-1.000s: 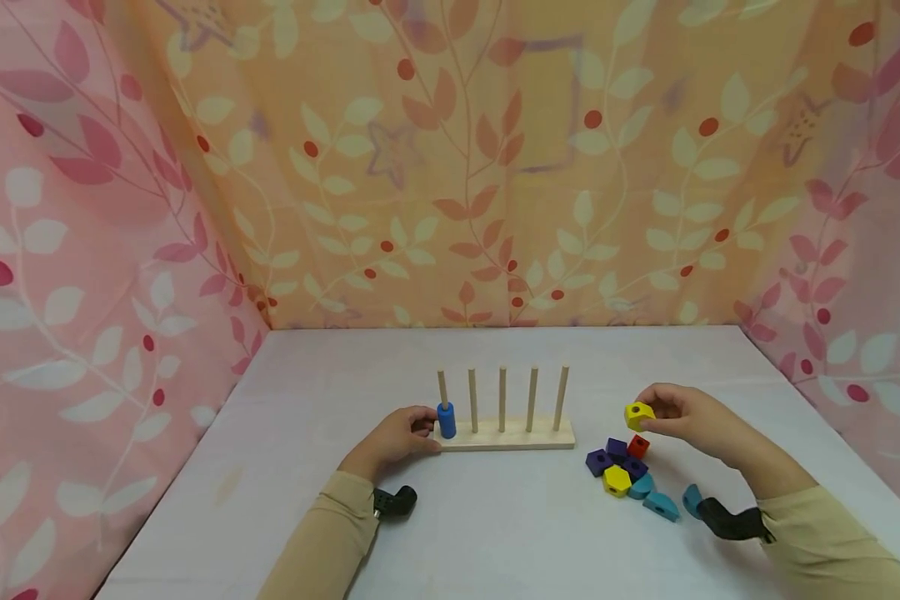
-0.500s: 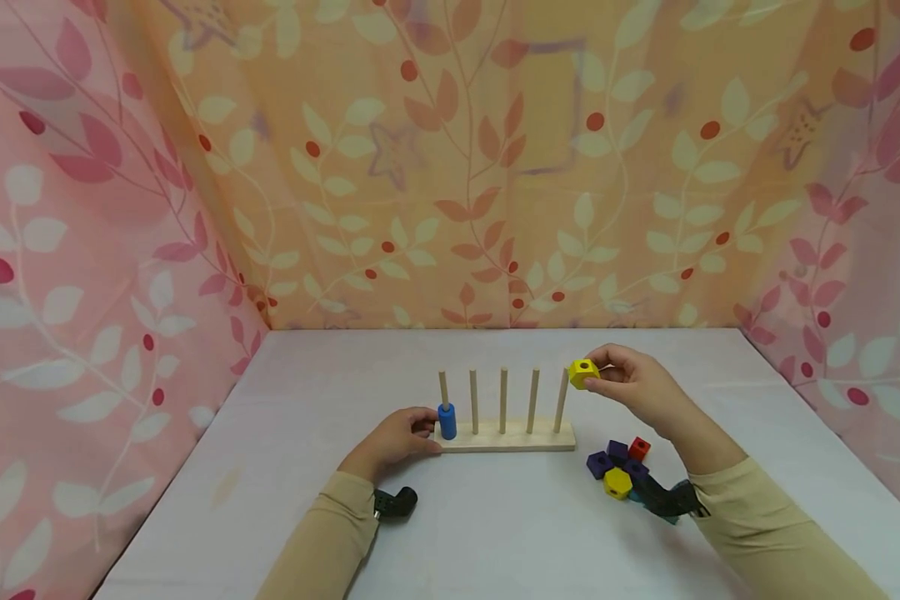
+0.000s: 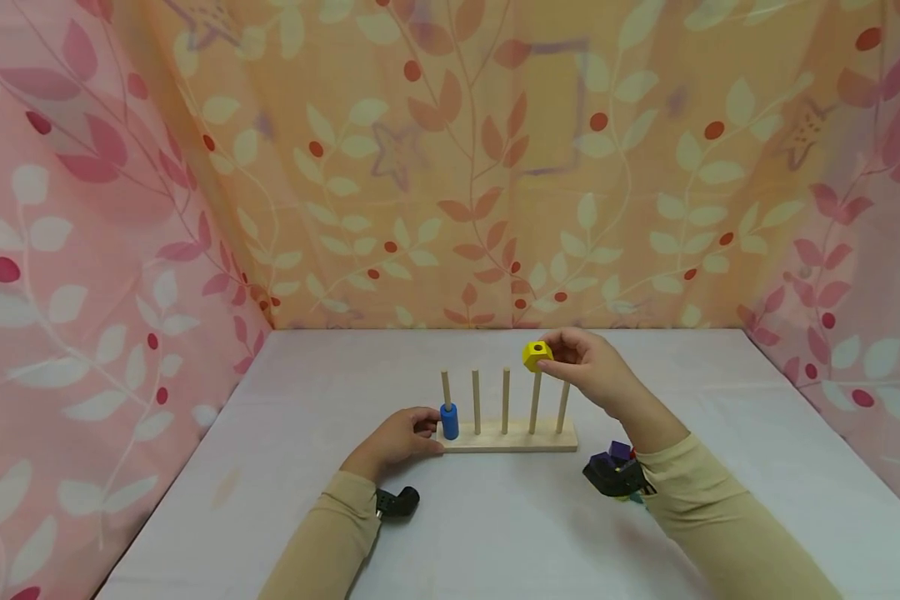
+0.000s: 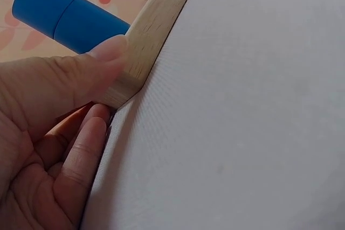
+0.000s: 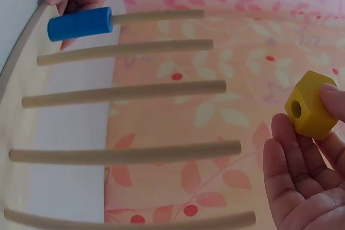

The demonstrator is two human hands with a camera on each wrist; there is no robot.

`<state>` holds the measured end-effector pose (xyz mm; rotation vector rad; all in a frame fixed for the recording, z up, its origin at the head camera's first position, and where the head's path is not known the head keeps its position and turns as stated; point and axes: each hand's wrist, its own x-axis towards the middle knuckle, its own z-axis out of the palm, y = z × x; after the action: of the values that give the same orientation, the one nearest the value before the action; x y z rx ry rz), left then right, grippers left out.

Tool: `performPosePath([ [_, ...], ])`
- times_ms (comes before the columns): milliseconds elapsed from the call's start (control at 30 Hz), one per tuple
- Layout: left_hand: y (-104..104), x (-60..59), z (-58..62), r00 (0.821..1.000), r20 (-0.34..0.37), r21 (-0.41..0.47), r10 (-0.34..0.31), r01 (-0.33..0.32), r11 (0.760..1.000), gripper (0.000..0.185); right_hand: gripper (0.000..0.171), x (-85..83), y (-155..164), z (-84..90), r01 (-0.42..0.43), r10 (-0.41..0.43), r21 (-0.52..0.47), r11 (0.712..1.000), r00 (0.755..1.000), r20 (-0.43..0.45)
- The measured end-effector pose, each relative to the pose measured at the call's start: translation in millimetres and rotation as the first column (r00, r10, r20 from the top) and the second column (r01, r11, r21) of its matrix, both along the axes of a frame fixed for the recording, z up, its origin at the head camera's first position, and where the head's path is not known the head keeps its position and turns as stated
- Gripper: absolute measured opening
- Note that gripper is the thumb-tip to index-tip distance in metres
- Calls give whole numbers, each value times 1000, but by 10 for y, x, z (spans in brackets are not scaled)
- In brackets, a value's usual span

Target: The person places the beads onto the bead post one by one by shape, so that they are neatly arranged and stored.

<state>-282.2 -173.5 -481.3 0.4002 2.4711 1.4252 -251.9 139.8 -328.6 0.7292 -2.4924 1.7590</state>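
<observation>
A wooden peg board [image 3: 510, 446] with several upright pegs stands on the table. Two blue cylinders [image 4: 70, 14] are stacked on its leftmost peg. My left hand [image 3: 397, 435] grips the left end of the base, thumb on the front edge and fingers at the end, as the left wrist view shows. My right hand [image 3: 588, 367] pinches a yellow hexagonal block [image 5: 312, 106] with a hole through it. In the head view the block appears at the top of the fourth peg from the left; in the right wrist view it is apart from the peg tips.
Purple blocks [image 3: 619, 452] and other coloured pieces lie right of the board, largely hidden by the black right wrist camera [image 3: 615, 477]. Another black camera [image 3: 399, 502] is on the left wrist. Patterned curtains [image 3: 390, 167] enclose the white table [image 3: 495, 533].
My right hand has carried the yellow block left and up, from above the loose pieces to over the pegs. My left hand has stayed on the base.
</observation>
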Motion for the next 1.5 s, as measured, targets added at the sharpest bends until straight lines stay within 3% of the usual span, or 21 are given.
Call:
performPosePath([
  [233,0,-5,-13,1000,-7,-3,-6,6,1000,50,26,-54,-183,9,7,-7,-23,1000,1000,17],
  [567,14,-23,-21,1000,-2,10,-15,15,1000,48,27,-132,-385,-66,80,-79,-25,996,996,36],
  [900,-3,-36,-31,1000,6,-10,6,-6,1000,50,24,-100,-570,-58,38,-37,-13,999,999,10],
  [1333,10,-34,-23,999,31,-23,27,-26,999,48,24,-148,-761,-226,94,-94,-3,996,995,28],
  [1500,8,-42,-36,999,40,-18,30,-29,999,50,23,-141,-795,-262,78,-78,-13,997,996,48],
])
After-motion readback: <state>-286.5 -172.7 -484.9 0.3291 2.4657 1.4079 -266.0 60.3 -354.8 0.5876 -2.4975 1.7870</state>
